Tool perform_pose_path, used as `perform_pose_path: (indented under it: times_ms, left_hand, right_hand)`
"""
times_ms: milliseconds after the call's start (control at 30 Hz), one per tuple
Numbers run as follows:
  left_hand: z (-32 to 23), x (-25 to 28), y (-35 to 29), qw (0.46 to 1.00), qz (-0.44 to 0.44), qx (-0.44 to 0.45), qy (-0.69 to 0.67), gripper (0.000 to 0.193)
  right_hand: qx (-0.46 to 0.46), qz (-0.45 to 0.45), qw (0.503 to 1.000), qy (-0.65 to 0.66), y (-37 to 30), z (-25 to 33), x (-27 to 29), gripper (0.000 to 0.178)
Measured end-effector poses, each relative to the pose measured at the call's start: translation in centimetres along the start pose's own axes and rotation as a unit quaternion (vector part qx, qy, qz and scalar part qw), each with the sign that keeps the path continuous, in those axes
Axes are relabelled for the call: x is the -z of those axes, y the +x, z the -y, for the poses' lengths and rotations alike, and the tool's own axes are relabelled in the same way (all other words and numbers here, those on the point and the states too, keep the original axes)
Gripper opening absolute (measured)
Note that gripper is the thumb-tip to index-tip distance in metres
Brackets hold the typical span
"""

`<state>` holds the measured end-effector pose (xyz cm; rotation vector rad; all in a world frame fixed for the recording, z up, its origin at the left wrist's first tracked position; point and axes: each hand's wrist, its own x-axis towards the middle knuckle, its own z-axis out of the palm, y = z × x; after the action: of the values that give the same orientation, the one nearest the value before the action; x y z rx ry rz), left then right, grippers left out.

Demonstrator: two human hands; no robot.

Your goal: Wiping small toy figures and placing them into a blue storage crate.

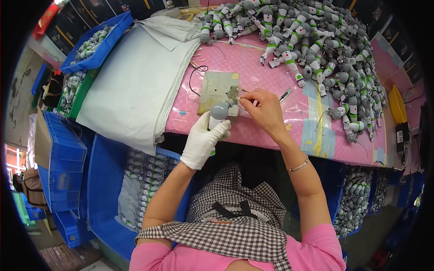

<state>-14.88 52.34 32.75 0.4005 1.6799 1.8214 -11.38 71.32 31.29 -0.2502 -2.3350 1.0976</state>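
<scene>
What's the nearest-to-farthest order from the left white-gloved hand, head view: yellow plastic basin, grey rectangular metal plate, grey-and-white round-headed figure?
1. Grey-and-white round-headed figure: held in the left hand.
2. Grey rectangular metal plate: on the table, just beyond the figure.
3. Yellow plastic basin: far off, toward the picture's right edge.

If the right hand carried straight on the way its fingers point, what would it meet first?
Probably the grey metal block, just ahead of the bare right hand. The grey-and-white figure in the gloved left hand lies close to that line too; depth is unclear.
</scene>
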Motion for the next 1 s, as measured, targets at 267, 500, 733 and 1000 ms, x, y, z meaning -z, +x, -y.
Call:
perform_pose_path:
  times_ms: [267,500,733,1000]
  left_hand:
    - [-1.6,0.9,1.1,0.987,0.09,0.077,-0.111,0.027]
    - [-1.3,1.6,1.7,0.986,0.107,0.07,-0.109,0.032]
    - [-1.5,1.0,1.8,0.986,0.098,0.06,-0.12,0.028]
    - [-2.2,4.7,-2.5,0.995,0.06,0.079,-0.011,0.044]
  right_hand:
    - [-0.014,0.104,0.994,-0.028,1.5,0.2,1.2,0.015]
    - [-0.024,0.171,0.984,-0.043,2.8,0.6,1.7,0.016]
    - [-0.195,0.252,0.944,0.088,3.8,0.2,2.3,0.015]
    - [-0.229,0.156,0.933,0.23,1.8,0.7,4.3,0.021]
